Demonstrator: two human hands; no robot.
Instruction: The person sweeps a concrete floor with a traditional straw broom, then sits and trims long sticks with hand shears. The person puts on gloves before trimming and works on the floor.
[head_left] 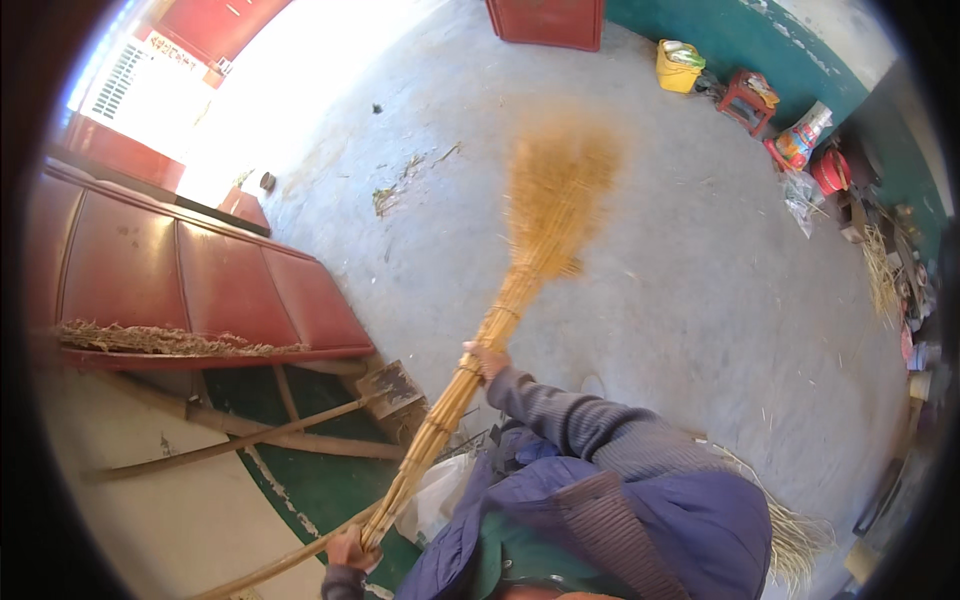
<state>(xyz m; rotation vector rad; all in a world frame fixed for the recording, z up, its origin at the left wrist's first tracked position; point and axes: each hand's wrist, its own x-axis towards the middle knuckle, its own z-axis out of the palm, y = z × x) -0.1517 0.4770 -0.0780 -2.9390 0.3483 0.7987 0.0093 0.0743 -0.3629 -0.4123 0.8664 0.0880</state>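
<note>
Around a straw broom [506, 305], both hands [489, 362] clasped

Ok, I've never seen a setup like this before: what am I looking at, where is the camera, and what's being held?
There is no machine here, just a person's bare hands. The single picture comes from a fisheye camera worn on the head and looking down, so straight edges bend near the rim. The left hand grips the lower end of a long straw broom; the right hand grips it farther up. The broom's spread end is blurred, and I cannot tell whether it touches the grey floor. Plant scraps lie on the floor to its left; a yellow bucket and red stool stand by the wall.
</note>
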